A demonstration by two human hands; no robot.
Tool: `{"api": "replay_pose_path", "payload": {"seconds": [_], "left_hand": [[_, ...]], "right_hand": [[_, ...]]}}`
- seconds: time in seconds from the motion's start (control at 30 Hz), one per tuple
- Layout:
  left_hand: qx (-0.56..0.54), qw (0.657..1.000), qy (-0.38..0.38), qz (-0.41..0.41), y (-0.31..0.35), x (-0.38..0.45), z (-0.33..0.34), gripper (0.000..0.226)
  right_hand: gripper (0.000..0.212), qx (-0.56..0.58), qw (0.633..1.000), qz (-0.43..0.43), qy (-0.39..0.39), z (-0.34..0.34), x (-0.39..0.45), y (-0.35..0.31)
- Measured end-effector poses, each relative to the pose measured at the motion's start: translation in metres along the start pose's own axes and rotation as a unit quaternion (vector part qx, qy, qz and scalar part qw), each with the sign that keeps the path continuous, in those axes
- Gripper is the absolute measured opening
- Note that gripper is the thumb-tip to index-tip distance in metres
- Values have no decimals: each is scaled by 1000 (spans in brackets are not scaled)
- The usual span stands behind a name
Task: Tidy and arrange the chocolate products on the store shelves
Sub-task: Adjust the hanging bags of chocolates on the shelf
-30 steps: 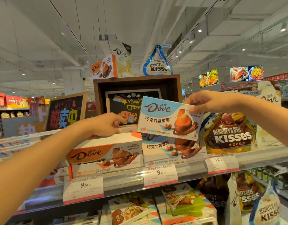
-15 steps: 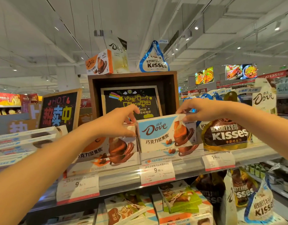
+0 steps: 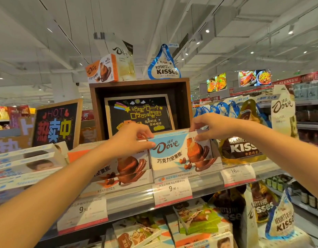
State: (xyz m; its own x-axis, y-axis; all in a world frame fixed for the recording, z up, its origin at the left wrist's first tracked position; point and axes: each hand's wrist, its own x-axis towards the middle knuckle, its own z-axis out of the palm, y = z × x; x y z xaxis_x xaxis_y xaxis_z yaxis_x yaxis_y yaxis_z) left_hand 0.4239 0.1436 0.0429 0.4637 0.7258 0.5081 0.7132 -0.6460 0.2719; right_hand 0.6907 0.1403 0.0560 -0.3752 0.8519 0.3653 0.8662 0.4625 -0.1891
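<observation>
Store ceiling with spotlights overhead. Shelf (image 3: 204, 183): metal front edge carries price tags (image 3: 172, 191). Blue Dove box (image 3: 174, 153) stands upright at that edge, beside orange Dove boxes (image 3: 122, 169). My left hand (image 3: 131, 138) and right hand (image 3: 211, 126) pinch its top corners. Rear stock hidden.

this was a shop, a large supermarket by the look of it. price tags (image 3: 172, 191) ran along the front rail of a metal shelf (image 3: 204, 183) stocked with dove chocolate boxes (image 3: 179, 154) and hershey's kisses bags (image 3: 241, 149). a chalkboard sale sign (image 3: 56, 125) stood behind the goods, more stocked aisles (image 3: 308, 111) lay beyond, lit food pictures (image 3: 255, 77) hung over a far counter, and the high white ceiling (image 3: 154, 18) carried spotlights.
</observation>
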Motion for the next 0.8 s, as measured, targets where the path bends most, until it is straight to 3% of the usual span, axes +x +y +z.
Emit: {"api": "replay_pose_path", "payload": {"seconds": [0.13,0.37,0.63,0.8], "left_hand": [[78,997,9,-5,0,1,7,15],[81,996,46,6,13,8,11,18],[36,990,123,53,70,37,39,19],[-27,982,172,70,128,67,76,19]], "right_hand": [[24,-34,999,16,37,7,1,-2],[40,-59,992,7,112,13,-16,-10],[22,-38,929,-140,342,-30,-66,29],[22,-37,903,-148,402,-53,-96,99]]}}
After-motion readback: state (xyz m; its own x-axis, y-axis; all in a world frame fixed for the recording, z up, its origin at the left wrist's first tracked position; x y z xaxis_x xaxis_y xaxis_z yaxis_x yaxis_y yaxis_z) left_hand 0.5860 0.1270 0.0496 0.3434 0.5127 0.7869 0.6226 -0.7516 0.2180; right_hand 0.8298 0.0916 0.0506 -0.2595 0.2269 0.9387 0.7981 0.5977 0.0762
